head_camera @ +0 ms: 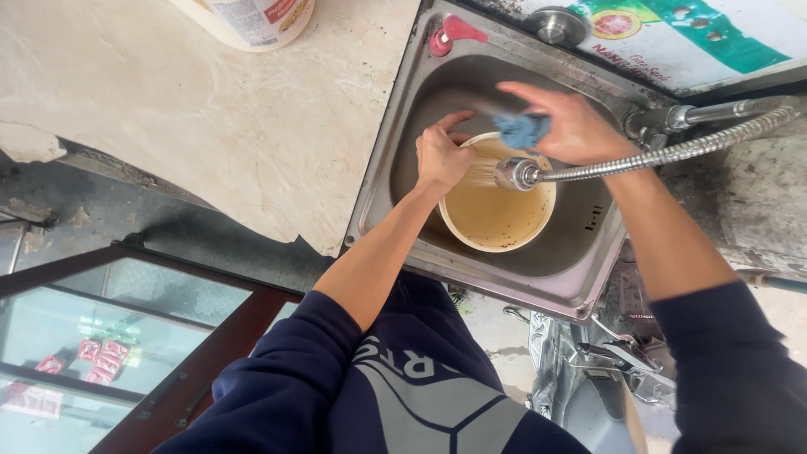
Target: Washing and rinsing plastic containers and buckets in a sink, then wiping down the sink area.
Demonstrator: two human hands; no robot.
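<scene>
Pale stone counter [252, 118] fills the space left of the small square steel sink [395, 160], and that sink is the landmark for everything else. Left of the sink and lower down sits a glass case with a dark wood frame [126, 336]. Far left of the sink, at the top edge, stands a white plastic tub with a printed label [252, 21].

Inside the sink sits a round cream bowl [496, 210] with brown, dirty water in it. A bendy silver hose with a spray head [517, 174] reaches over the bowl from the sink's right side, and water sprays toward the bowl's left rim.

The right hand [572, 126] hovers over the back of the sink, fingers pinched around a small blue cloth [521, 130]. The left hand [441, 155] grips the bowl's left rim, fingers curled over the edge.

A pink knob [450, 34] sits at the sink's back left corner.

The spray hits close to the rim, so I think water could splash out onto the counter or the dark blue sleeves. The wet bowl could also slip from the left hand and bang the steel. The cloth could drop into the dirty water.
</scene>
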